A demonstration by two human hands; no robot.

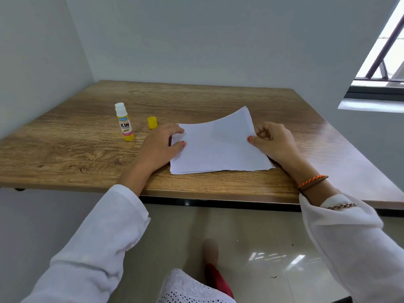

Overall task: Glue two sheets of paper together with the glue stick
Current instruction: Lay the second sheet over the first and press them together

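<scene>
Your left hand (160,147) pinches the left edge of the top sheet (218,141), thumb on the paper and fingers curled at its border. Your right hand (273,141) pinches the right edge the same way, thumb tip on the sheet and the other fingers curled in. Between the two hands the top sheet bows, and its far edge is lifted off the paper (181,170) beneath, whose edges show at the near side, flat on the tabletop (65,154). You cannot tell from here how many sheets lie under it.

The glue stick (124,122) stands upright and uncapped, well to the left of the paper, with its yellow cap (152,122) standing between it and your left hand. So the stick lies on the left hand's side, and the right hand would have to cross the whole sheet to reach it. It stands on end, so you would take it round the body from the side.

By the look of it you are squaring the top sheet over the lower one before pressing it down. Whether glue is already on the lower sheet does not show.
</scene>
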